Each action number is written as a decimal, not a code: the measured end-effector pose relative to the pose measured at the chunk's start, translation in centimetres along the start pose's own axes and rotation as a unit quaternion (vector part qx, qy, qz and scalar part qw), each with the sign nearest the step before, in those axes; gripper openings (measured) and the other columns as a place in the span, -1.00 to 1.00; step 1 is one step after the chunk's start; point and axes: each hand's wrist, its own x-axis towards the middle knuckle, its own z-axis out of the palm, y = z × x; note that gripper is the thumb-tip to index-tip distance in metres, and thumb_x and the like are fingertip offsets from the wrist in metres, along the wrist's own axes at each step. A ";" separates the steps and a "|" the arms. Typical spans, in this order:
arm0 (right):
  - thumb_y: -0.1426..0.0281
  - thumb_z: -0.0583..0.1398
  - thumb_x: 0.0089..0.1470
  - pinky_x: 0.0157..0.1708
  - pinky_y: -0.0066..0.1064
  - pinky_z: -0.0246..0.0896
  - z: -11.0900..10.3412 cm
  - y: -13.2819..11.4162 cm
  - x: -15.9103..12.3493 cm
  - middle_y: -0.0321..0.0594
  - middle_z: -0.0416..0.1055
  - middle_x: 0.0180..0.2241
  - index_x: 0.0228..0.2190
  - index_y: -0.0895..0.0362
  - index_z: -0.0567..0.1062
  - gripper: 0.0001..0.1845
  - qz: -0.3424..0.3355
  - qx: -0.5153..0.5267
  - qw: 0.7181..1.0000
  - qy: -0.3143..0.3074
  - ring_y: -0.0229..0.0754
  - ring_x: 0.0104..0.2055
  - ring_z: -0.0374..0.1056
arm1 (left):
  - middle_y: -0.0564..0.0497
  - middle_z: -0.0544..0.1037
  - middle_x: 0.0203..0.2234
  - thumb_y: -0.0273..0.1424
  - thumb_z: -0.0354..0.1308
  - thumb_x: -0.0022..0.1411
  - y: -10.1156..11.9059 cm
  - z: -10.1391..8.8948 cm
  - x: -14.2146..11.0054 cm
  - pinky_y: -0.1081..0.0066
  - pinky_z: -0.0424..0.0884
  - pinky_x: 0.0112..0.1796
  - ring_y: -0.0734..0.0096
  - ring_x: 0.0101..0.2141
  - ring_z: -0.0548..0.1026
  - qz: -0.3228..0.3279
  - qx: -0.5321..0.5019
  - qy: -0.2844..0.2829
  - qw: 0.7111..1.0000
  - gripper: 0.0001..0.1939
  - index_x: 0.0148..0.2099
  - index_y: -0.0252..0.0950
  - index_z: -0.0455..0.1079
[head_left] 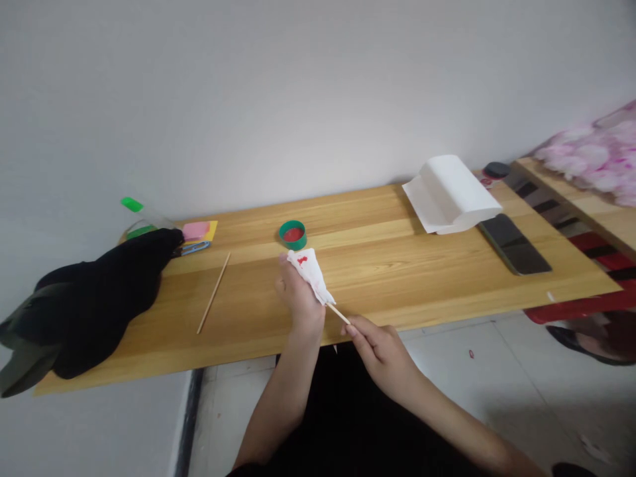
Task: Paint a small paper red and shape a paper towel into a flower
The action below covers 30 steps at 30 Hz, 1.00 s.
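Stick: the stick (338, 313) lies between the two hands, over the near edge of the table (377, 265), its bare length showing from the right fingertips to the lower end of the tissue (312, 278).
Long axis: slanting, from the right hand up and leftward, away from the body; the tissue runs on in roughly the same line.
Far end: hidden by the tissue; how deep it goes in, I cannot tell.
Right hand: the right hand (380, 351) is closed in a pinch, thumb and fingers on the stick's near end.
Left hand: the left hand (301, 295) is curled round the tissue, which lies along its right side; most of its fingers are hidden, so how tightly it grips I cannot tell.
Key relation: stick against tissue, I judge; the right hand controls the stick's line, the left the wrap around it.
Red mark: the red mark (302, 260) is on the tissue's upper end, the end away from the right hand.
Cap: the green cap (300, 244), red inside, stands just beyond the tissue; the left hand is nearer to it.
Spare stick: the spare stick (213, 293) lies left of the left hand, well apart, untouched.
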 end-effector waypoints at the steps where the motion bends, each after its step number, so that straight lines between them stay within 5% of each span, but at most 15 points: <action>1: 0.34 -0.05 0.24 -0.45 -0.50 0.08 0.0 0.0 0.0 -0.32 0.35 -0.51 -0.36 0.13 0.40 -0.73 -0.002 -0.003 1.000 0.001 -0.33 -0.51 0.25 | 0.22 0.14 -0.76 -0.04 0.09 0.02 0.0 0.0 0.0 0.51 0.04 -0.66 0.63 -0.75 0.14 0.002 -0.002 0.000 1.000 -0.58 -0.57 -0.23 0.05; 5: 0.31 -0.04 0.24 -0.43 -0.50 0.09 -0.4 -0.1 0.1 -0.31 0.34 -0.51 -0.40 0.13 0.40 -0.71 0.009 0.031 0.999 -0.014 -0.33 -0.48 0.24 | 0.23 0.10 -0.78 -0.05 0.11 0.02 -0.1 -0.1 0.1 0.52 0.03 -0.67 0.63 -0.75 0.11 0.015 -0.019 -0.021 0.999 -0.56 -0.58 -0.22 0.01; 8: 0.20 0.00 0.21 -0.55 -0.53 0.03 -0.7 0.1 0.3 -0.38 0.20 -0.63 -0.44 0.14 0.39 -0.67 0.058 0.160 0.984 -0.060 -0.38 -0.58 0.12 | 0.25 0.06 -0.79 -0.04 0.13 0.01 0.0 -0.1 0.0 0.53 0.01 -0.68 0.64 -0.76 0.07 0.019 -0.026 -0.038 0.999 -0.53 -0.59 -0.22 -0.01; 11: 0.08 0.08 0.13 -0.76 -0.58 -0.27 -0.9 0.4 0.4 -0.55 -0.08 -0.77 -0.44 0.12 0.33 -0.64 0.164 0.376 0.901 -0.145 -0.45 -0.75 -0.23 | 0.24 0.07 -0.78 -0.01 0.10 0.03 0.1 -0.1 -0.1 0.53 0.01 -0.68 0.64 -0.75 0.08 0.020 -0.028 -0.036 0.999 -0.53 -0.58 -0.22 0.01; 14: 0.08 0.17 0.05 -0.81 -0.62 -0.42 -1.0 0.8 0.4 -0.62 -0.13 -0.79 -0.46 0.11 0.27 -0.65 0.236 0.516 0.795 -0.216 -0.50 -0.79 -0.37 | 0.22 0.08 -0.76 0.00 0.09 0.04 0.2 -0.3 -0.2 0.52 0.02 -0.67 0.64 -0.73 0.09 0.015 -0.027 -0.041 0.999 -0.52 -0.58 -0.23 0.00; 18: 0.12 0.19 0.04 -0.83 -0.64 -0.42 -1.1 1.2 0.4 -0.64 -0.12 -0.81 -0.44 0.10 0.26 -0.67 0.263 0.571 0.729 -0.271 -0.50 -0.82 -0.38 | 0.23 0.03 -0.75 0.04 0.12 0.01 0.1 -0.4 -0.1 0.51 0.02 -0.67 0.65 -0.73 0.07 0.011 -0.028 -0.053 0.998 -0.47 -0.59 -0.23 -0.04; 21: 0.09 0.17 0.06 -0.82 -0.62 -0.42 -0.9 1.2 0.3 -0.63 -0.13 -0.80 -0.44 0.10 0.27 -0.66 0.244 0.551 0.760 -0.244 -0.50 -0.80 -0.38 | 0.23 0.04 -0.76 0.01 0.10 0.03 0.0 -0.5 0.0 0.52 0.02 -0.67 0.66 -0.74 0.07 0.018 -0.022 -0.051 0.998 -0.49 -0.60 -0.23 -0.04; 24: 0.05 0.09 0.11 -0.78 -0.59 -0.33 -0.7 0.8 0.2 -0.59 -0.12 -0.78 -0.43 0.13 0.31 -0.62 0.187 0.434 0.865 -0.170 -0.47 -0.77 -0.29 | 0.21 0.07 -0.77 -0.09 0.03 0.12 0.0 -0.3 -0.1 0.52 0.02 -0.68 0.64 -0.75 0.09 0.028 0.000 -0.020 0.999 -0.56 -0.61 -0.23 -0.02; 27: 0.14 0.00 0.21 -0.61 -0.55 -0.04 -0.7 0.2 0.0 -0.43 0.11 -0.67 -0.41 0.15 0.39 -0.63 0.085 0.200 0.972 -0.086 -0.40 -0.64 0.02 | 0.21 0.09 -0.76 -0.21 -0.01 0.16 0.2 -0.2 -0.4 0.53 0.06 -0.68 0.63 -0.74 0.12 0.035 0.012 0.007 0.999 -0.62 -0.60 -0.23 -0.01; 30: 0.29 -0.05 0.25 -0.47 -0.51 0.07 -0.8 0.1 -0.2 -0.32 0.31 -0.53 -0.40 0.13 0.41 -0.68 0.007 0.016 0.999 -0.029 -0.35 -0.51 0.21 | 0.21 0.08 -0.74 -0.20 0.01 0.16 0.4 0.0 -0.5 0.54 0.08 -0.66 0.63 -0.73 0.13 0.039 0.021 0.019 0.999 -0.61 -0.59 -0.23 -0.02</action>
